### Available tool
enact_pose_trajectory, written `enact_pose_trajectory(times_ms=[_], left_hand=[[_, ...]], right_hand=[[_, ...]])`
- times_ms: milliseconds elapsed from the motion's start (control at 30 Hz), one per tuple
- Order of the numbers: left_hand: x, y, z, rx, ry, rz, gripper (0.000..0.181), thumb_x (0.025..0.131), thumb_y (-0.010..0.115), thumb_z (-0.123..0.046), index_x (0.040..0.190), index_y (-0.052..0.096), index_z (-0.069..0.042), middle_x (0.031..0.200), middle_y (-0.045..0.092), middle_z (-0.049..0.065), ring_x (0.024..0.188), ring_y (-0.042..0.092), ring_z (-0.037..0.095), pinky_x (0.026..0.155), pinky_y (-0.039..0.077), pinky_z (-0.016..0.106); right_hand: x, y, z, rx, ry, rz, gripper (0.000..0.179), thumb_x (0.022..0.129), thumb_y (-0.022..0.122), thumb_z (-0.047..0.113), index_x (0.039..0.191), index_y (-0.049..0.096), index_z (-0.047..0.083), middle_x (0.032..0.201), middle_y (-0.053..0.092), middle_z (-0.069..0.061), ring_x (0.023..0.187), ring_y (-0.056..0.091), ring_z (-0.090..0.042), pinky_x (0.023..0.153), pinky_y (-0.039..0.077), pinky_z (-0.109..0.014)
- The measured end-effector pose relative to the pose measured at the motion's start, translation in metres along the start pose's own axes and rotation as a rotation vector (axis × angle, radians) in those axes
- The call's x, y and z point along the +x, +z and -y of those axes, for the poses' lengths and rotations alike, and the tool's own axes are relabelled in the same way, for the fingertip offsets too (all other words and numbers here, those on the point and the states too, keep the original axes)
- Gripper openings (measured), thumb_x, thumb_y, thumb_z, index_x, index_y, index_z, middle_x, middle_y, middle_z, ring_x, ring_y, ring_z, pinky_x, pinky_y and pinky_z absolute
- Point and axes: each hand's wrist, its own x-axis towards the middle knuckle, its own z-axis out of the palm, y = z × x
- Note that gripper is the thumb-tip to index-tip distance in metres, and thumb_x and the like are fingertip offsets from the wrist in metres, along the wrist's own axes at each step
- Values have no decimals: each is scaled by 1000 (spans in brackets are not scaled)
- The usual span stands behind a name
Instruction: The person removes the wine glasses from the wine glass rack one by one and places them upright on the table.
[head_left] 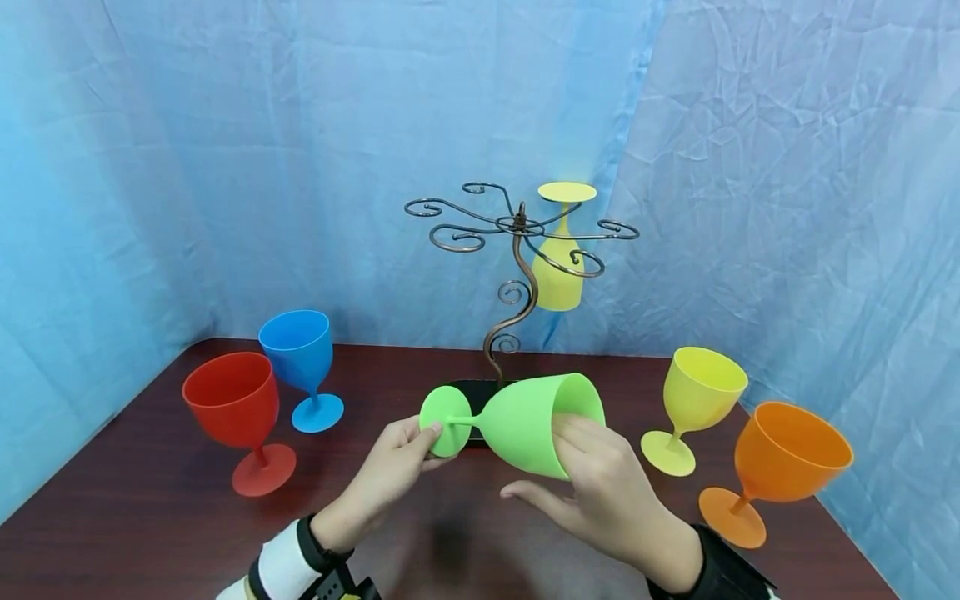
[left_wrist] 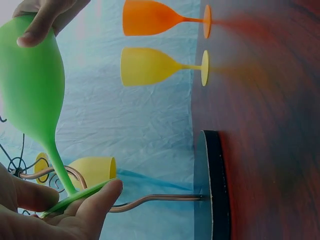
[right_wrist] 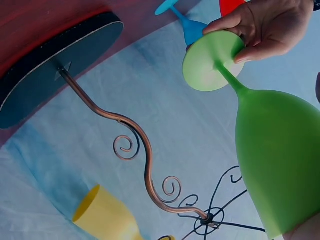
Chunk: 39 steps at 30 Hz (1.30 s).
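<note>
A green goblet lies sideways in the air between both hands, its mouth facing right. My left hand pinches the goblet's round foot between thumb and fingers, as the right wrist view also shows. The fingers of my right hand reach inside the bowl and their tips are hidden there. Its thumb stretches out below the bowl, apart from it in the head view. Behind the goblet rises a bronze-coloured metal stand with several curled arms. A yellow goblet hangs upside down by its foot on the stand.
At the left a red goblet and a blue goblet stand upright on the dark wooden table. A second yellow goblet and an orange goblet stand at the right. Blue cloth hangs behind.
</note>
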Motion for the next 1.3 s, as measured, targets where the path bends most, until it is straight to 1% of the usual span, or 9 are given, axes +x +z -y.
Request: enact_pose_trajectory(times_ms=[133, 367, 600, 800, 933, 1033, 1100, 1200, 1300], left_hand=[[1, 3, 4, -25, 2, 37, 33, 97, 40, -14, 118, 48, 10, 114, 58, 22, 103, 58, 25, 89, 49, 40], [2, 13, 12, -45, -15, 120, 37, 97, 38, -13, 122, 43, 14, 115, 57, 26, 102, 58, 26, 89, 48, 42], [2, 27, 23, -89, -72, 218, 37, 97, 38, -13, 122, 44, 14, 115, 58, 25, 101, 58, 25, 88, 49, 42], [3, 32, 29, -127, -110, 266, 38, 96, 40, -15, 122, 46, 12, 115, 59, 25, 101, 58, 25, 90, 47, 45], [3, 28, 30, -171, -131, 290, 45, 97, 42, -23, 126, 43, 11, 121, 55, 24, 107, 56, 27, 93, 45, 44], [2, 23, 31, -173, -161, 305, 52, 97, 43, -31, 128, 41, 10, 127, 51, 25, 112, 53, 28, 95, 44, 42], [1, 20, 32, -164, -181, 314, 53, 96, 44, -32, 129, 40, 10, 130, 49, 25, 114, 51, 29, 97, 43, 42], [1, 16, 32, -147, -209, 320, 49, 96, 44, -28, 128, 41, 10, 129, 49, 25, 115, 50, 29, 96, 43, 42], [0, 14, 31, -132, -227, 321, 42, 97, 43, -20, 126, 43, 10, 127, 51, 25, 113, 52, 29, 96, 44, 42]], right_hand=[[-5, 0, 1, -8, 22, 1, 38, 70, 76, 41, 91, 62, 13, 84, 62, 5, 78, 56, -8, 63, 51, -27], [-12, -8, 4, -9, 94, 32, 27, 75, 72, 40, 85, 63, 17, 73, 61, 8, 67, 55, -6, 57, 49, -23], [-26, -19, 3, 27, 157, 75, 24, 68, 78, 34, 76, 60, 20, 64, 57, 12, 59, 52, -3, 53, 45, -17], [-32, -25, -1, 45, 172, 94, 24, 70, 77, 35, 76, 59, 20, 63, 55, 13, 60, 51, 0, 53, 44, -15], [-31, -32, -8, -15, 157, 127, 24, 75, 72, 40, 75, 58, 20, 63, 53, 13, 58, 49, 1, 50, 41, -14], [-30, -39, -19, -84, 160, 169, 29, 72, 74, 40, 66, 52, 23, 58, 41, 16, 53, 39, 2, 45, 32, -11], [-30, -46, -28, -112, 189, 207, 36, 66, 79, 36, 61, 46, 25, 56, 31, 16, 51, 33, 2, 44, 29, -12], [-30, -56, -40, -154, 270, 290, 46, 60, 82, 31, 56, 36, 25, 55, 21, 16, 50, 28, 1, 43, 26, -15], [-31, -65, -49, -205, 336, 368, 50, 59, 82, 29, 54, 32, 23, 55, 18, 14, 48, 24, 0, 42, 23, -18]])
